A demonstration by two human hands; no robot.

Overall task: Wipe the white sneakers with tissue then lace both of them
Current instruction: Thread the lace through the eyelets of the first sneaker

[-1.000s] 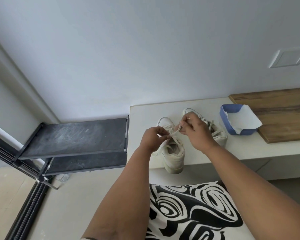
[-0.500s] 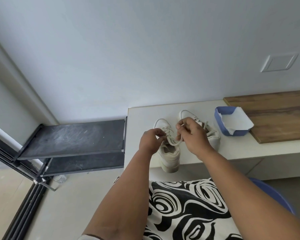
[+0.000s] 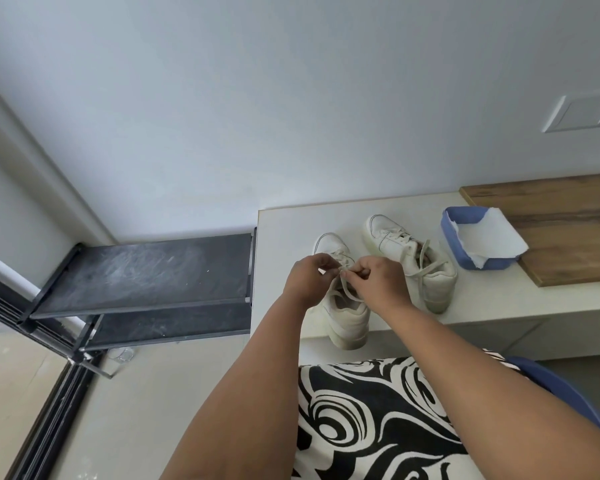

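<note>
**Hands close in over the left sneaker's lace**

Since 1 second ago, our 2 hands have drawn together over the near sneaker's (image 3: 347,306) tongue. We pinch its lace (image 3: 344,285) with the left hand (image 3: 307,280) and the right hand (image 3: 378,284), fingers curled round it. That shoe sits at the counter (image 3: 499,299) edge, heel overhanging; the other sneaker (image 3: 409,261) lies just beside it, lace loose. We should keep even tension on both ends and hold the shoe steady. Beyond sits the tissue box (image 3: 482,242).
</note>
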